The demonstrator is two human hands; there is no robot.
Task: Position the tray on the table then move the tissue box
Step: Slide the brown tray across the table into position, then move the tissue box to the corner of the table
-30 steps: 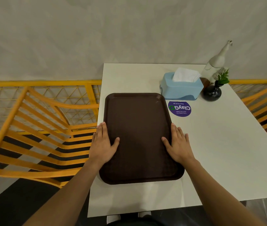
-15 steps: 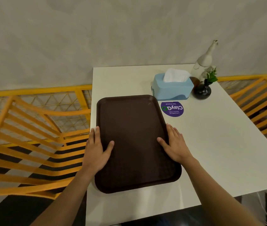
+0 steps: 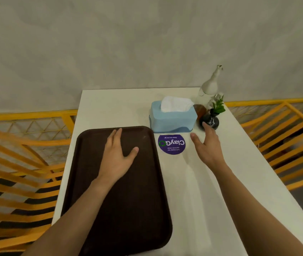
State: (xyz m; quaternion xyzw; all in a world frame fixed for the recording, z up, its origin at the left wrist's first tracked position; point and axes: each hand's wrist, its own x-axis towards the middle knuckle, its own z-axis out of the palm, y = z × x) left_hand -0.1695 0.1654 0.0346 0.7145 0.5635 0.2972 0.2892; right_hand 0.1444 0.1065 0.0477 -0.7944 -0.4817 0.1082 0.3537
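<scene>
A dark brown tray lies flat along the left side of the white table. Behind its far right corner stands a light blue tissue box with a white tissue sticking out of the top. My left hand is stretched out open over the far half of the tray, fingers toward the box. My right hand is open over the bare table, just in front of the box's right end, not touching it.
A round purple sticker lies on the table in front of the box. A small black vase with a green sprig, a brown object and a white bottle crowd the box's right side. Yellow chairs flank the table; a wall stands behind.
Both hands have let go of the tray's side edges and moved forward toward the tissue box. The tray rests on the table where it lay.
</scene>
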